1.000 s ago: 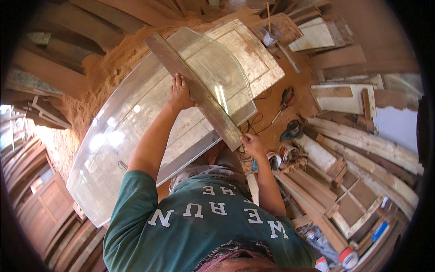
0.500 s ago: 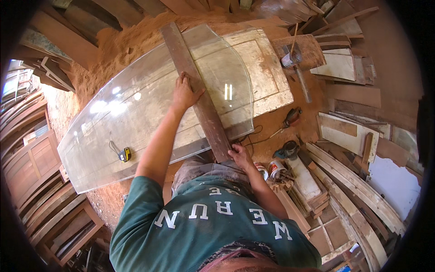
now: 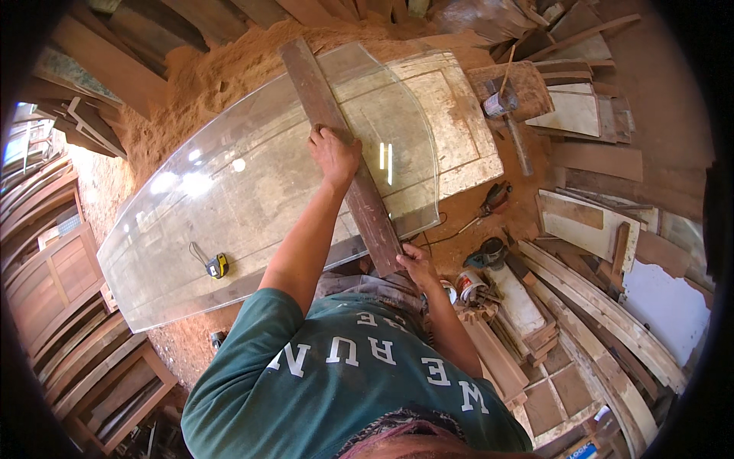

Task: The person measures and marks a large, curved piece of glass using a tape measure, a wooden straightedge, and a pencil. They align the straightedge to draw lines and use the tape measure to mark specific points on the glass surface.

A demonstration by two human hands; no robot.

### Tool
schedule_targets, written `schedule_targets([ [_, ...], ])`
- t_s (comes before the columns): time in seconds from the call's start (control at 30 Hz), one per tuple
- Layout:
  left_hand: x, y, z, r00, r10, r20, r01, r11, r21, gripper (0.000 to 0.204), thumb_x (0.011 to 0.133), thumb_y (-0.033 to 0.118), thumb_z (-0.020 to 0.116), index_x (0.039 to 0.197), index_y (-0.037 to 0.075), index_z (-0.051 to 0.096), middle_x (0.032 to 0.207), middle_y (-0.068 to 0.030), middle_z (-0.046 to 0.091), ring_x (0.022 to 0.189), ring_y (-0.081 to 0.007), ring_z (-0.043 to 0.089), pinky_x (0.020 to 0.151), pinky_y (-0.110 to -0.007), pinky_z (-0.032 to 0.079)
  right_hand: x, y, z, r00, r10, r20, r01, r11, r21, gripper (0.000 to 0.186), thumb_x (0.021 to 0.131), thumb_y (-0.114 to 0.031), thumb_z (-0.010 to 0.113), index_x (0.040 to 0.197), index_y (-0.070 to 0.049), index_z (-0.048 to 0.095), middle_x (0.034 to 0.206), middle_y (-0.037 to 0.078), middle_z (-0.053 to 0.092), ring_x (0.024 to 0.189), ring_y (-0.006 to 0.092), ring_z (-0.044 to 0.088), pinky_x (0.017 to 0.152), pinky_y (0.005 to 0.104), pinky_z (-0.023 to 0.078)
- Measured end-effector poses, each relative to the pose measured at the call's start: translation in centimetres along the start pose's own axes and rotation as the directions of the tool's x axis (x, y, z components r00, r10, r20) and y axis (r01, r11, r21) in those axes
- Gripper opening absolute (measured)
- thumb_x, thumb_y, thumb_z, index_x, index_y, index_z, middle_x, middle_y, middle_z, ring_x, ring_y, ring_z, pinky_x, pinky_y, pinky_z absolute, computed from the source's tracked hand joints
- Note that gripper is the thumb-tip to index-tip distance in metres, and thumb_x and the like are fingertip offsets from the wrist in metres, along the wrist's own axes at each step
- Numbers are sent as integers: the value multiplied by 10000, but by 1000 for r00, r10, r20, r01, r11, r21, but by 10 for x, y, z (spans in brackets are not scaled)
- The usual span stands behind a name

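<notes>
A long dark-brown wooden board (image 3: 365,195) lies slantwise across a large clear glass sheet (image 3: 237,206) with a curved edge. My left hand (image 3: 336,155) is closed on the board near its middle, with fingers and thumb spanning its width. At the near end, which juts past the glass edge toward my body, my right hand (image 3: 417,268) grips the corner; its fingertips are partly hidden. The glass rests on a worn, pale wooden panel (image 3: 466,122). A yellow and black tape measure (image 3: 217,265) with a wrist loop sits on the glass, left of my left arm.
Right of the panel, a can (image 3: 495,105) with a stick rests on a brown board. Power tools (image 3: 489,252) lie on the dusty floor, near paint cans (image 3: 470,284). Planks (image 3: 596,321) are piled at the right; wooden frames (image 3: 73,260) stack at the left.
Both hands and the board have shifted slightly right, with the left forearm swinging the same way. The glass, panel and tape measure also appear a little further right in the view.
</notes>
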State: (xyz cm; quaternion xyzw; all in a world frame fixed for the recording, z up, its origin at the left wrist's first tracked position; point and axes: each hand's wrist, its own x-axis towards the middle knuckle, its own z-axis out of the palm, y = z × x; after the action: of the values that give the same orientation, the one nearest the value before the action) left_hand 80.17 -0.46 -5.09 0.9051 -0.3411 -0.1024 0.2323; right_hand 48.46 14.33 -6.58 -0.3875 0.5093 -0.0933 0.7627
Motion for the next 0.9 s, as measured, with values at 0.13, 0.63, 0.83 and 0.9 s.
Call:
schedule_targets([
  [0.13,-1,3,-2,999,-10,30,11,1000,-16,730,699,294,845,1251,-78,545,1420,-226,463,1330,-410,393,1134,-460,351,7,26,-3,996,-8,-85,4,999,-54,305,956,-74,636,1236,45,645,1092,52,697,954,122,633,858,276,505],
  [0.63,1,4,1,999,-32,28,32,999,4,717,700,290,815,1227,-111,540,1428,-257,460,1337,-418,390,1142,-452,335,6,19,-5,1000,5,-31,-6,1000,-22,358,948,-113,648,1268,48,642,1105,69,715,987,128,635,890,278,492],
  [0.83,2,2,3,999,-36,32,36,999,-2,721,697,292,821,1227,-102,531,1414,-262,456,1318,-419,401,1135,-450,344,3,15,-3,999,-20,-37,19,999,-35,331,951,-111,632,1246,38,654,1064,42,710,957,109,620,859,273,487],
  [0.9,2,2,3,998,-49,48,49,999,-2,724,695,292,822,1229,-101,530,1417,-264,454,1315,-422,403,1136,-452,343,2,14,-3,999,-22,-48,20,998,-52,327,950,-113,634,1238,40,656,1063,42,707,955,110,618,857,275,488],
])
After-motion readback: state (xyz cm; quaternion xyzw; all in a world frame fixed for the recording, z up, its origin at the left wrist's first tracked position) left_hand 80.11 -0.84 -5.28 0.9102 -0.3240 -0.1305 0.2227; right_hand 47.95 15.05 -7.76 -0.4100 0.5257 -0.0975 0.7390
